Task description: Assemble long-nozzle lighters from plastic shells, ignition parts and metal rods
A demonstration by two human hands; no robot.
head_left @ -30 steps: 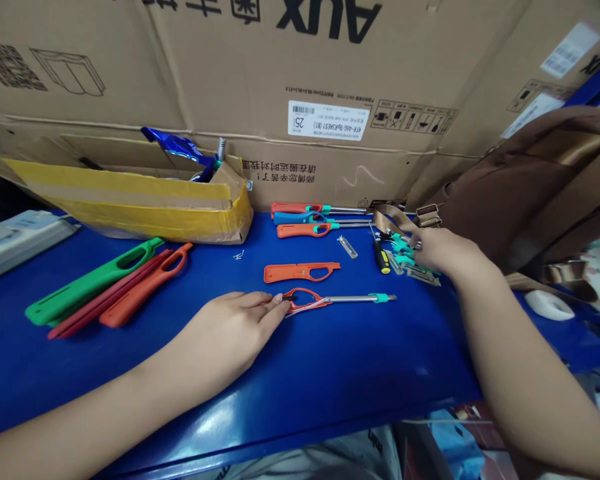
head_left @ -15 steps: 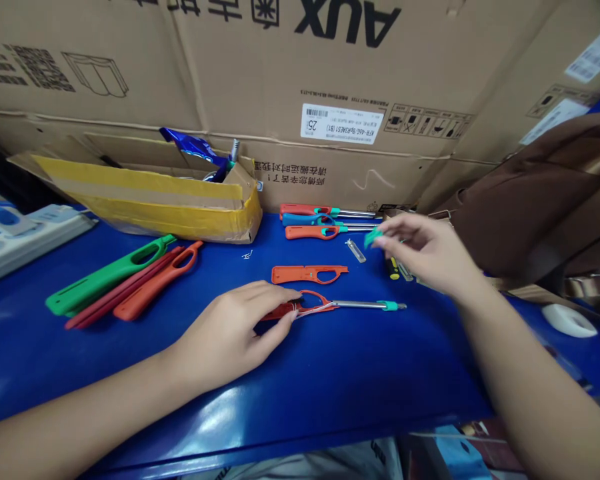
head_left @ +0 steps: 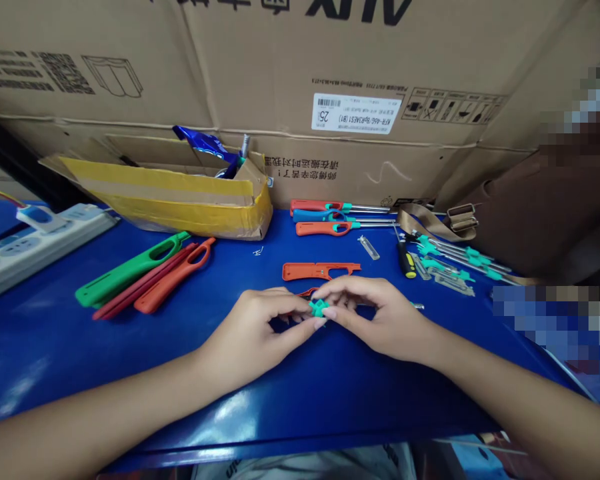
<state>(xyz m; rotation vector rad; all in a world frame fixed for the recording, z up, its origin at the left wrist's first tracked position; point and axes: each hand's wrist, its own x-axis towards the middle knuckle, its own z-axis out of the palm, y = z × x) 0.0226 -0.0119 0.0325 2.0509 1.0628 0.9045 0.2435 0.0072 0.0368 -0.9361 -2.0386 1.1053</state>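
A small teal plastic trigger (head_left: pixel 319 308) is pinched between the fingertips of my left hand (head_left: pixel 253 327) and my right hand (head_left: pixel 387 320), above the blue table. Beneath my fingers lies an orange-red lighter handle half (head_left: pixel 307 292), mostly hidden. The springy tip of its metal tube (head_left: pixel 419 306) pokes out past my right hand. Just behind my hands rests another orange handle half (head_left: pixel 300 271), its hollow side up.
Lighters with metal tubes (head_left: pixel 320 229) lie at the back. A screwdriver (head_left: pixel 407 261), clear fuel tanks (head_left: pixel 450 280) and teal-fitted tubes (head_left: pixel 473 255) are at right. Handle shells (head_left: pixel 130 273), a yellow-taped carton (head_left: pixel 170 203) and a power strip (head_left: pixel 45 240) occupy the left.
My right hand has brought the teal trigger left and down from the back right. My left hand has left the orange-red handle half and now fingers the trigger too.
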